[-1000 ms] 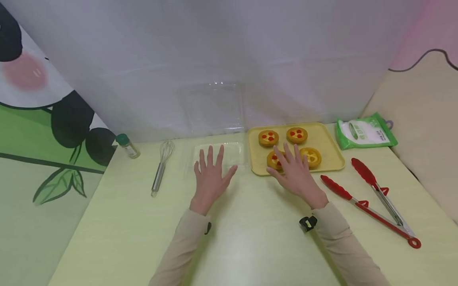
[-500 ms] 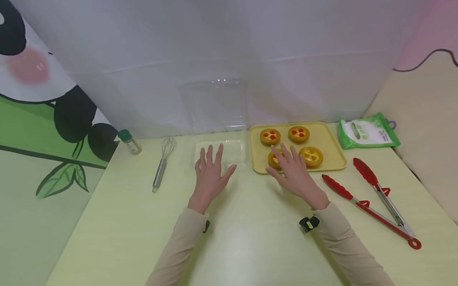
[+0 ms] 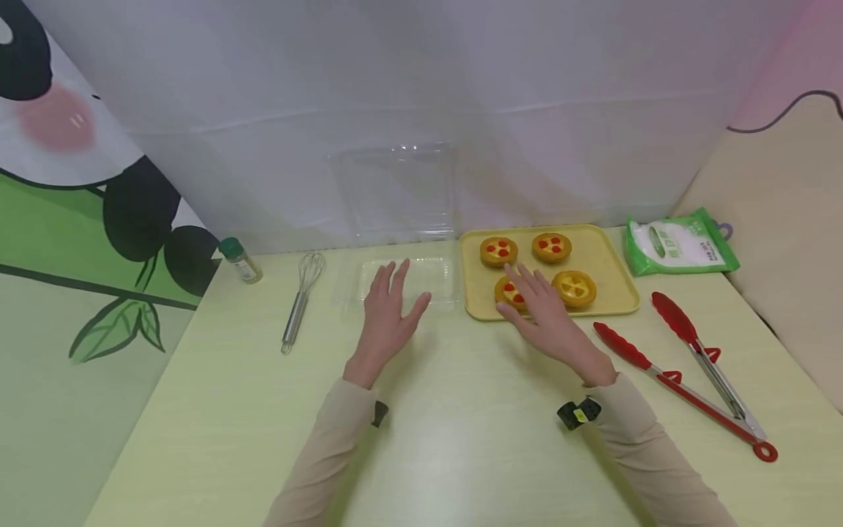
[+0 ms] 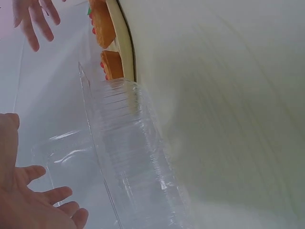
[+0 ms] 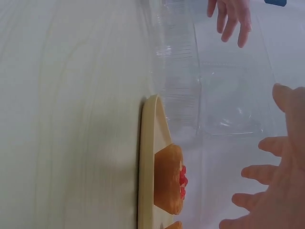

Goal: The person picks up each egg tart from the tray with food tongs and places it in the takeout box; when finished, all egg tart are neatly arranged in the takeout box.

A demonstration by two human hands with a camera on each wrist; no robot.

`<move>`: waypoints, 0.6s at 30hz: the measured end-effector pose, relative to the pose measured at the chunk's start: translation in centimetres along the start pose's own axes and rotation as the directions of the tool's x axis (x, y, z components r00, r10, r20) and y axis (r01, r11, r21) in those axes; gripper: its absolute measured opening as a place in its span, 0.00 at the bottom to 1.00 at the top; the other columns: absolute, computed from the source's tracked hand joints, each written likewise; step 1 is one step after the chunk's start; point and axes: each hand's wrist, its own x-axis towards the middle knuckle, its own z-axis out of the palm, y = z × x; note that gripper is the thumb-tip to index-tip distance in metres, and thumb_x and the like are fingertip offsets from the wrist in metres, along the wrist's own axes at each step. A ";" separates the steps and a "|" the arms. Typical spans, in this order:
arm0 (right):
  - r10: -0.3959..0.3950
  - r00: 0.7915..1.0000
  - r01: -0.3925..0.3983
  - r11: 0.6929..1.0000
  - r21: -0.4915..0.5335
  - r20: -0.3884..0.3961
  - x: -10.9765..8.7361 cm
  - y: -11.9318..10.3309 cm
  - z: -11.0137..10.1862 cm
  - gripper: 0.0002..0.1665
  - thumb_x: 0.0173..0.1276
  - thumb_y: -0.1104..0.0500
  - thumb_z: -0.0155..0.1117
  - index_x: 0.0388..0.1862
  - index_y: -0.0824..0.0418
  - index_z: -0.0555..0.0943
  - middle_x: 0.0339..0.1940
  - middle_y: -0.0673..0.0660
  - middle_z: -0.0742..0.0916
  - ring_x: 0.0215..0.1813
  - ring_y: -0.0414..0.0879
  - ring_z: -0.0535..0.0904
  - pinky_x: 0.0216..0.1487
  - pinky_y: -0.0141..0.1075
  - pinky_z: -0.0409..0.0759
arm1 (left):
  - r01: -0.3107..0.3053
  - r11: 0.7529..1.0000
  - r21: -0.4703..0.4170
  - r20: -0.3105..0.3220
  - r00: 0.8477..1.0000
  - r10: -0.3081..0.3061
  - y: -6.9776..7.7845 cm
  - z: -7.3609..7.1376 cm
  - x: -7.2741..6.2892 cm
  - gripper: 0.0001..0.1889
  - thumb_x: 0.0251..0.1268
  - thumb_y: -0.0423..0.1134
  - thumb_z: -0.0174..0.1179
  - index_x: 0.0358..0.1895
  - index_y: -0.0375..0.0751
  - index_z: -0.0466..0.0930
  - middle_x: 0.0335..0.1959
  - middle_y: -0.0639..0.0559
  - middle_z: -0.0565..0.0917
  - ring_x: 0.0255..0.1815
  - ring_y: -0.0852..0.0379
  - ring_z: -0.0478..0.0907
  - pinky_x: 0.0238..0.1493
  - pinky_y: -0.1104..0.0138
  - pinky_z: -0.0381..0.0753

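I'm hovering my left hand (image 3: pixel 382 326) by the clear clamshell (image 3: pixel 431 277), right hand (image 3: pixel 552 323) over the tart tray (image 3: pixel 612 282), empty fingers wide, seemingly high enough to nudge neither.

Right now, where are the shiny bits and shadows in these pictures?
Head view: pale shine on the table, soft shadows near the left hand and right hand; left wrist view: streaky glints on the clear box; right wrist view: a small glint on its lid.

Tarts (image 3: pixel 575 289) on tray (image 3: pixel 609 293), container (image 3: pixel 428 278) to its left, tongs (image 3: pixel 707 410) right
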 end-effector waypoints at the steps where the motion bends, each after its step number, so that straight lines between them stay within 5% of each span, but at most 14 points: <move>1: 0.005 1.000 -0.005 1.000 0.014 0.006 -0.1 0.0 -0.1 0.42 0.76 0.41 0.48 0.80 0.57 0.49 0.79 0.66 0.52 0.78 0.68 0.41 0.76 0.67 0.39 | -0.002 1.000 -0.017 -0.007 1.000 0.002 0.0 0.0 0.0 0.35 0.72 0.50 0.54 0.75 0.39 0.55 0.74 0.33 0.56 0.77 0.36 0.48 0.71 0.34 0.53; 9: 0.021 1.000 -0.024 0.989 0.143 0.023 -0.4 0.2 -0.5 0.40 0.78 0.42 0.46 0.80 0.56 0.48 0.80 0.62 0.52 0.80 0.63 0.39 0.78 0.64 0.39 | 0.053 0.976 -0.210 -0.002 0.998 -0.055 -0.1 -0.6 0.0 0.32 0.74 0.48 0.52 0.75 0.39 0.56 0.74 0.37 0.57 0.76 0.41 0.51 0.75 0.42 0.53; 18: 0.018 1.000 -0.017 0.973 0.229 -0.005 -0.9 0.7 -0.9 0.39 0.78 0.44 0.46 0.79 0.59 0.50 0.80 0.61 0.56 0.79 0.61 0.47 0.78 0.62 0.48 | 0.028 0.929 -0.369 -0.073 0.996 -0.058 -0.6 -1.5 0.1 0.27 0.76 0.43 0.51 0.72 0.36 0.61 0.72 0.40 0.63 0.74 0.46 0.58 0.73 0.48 0.64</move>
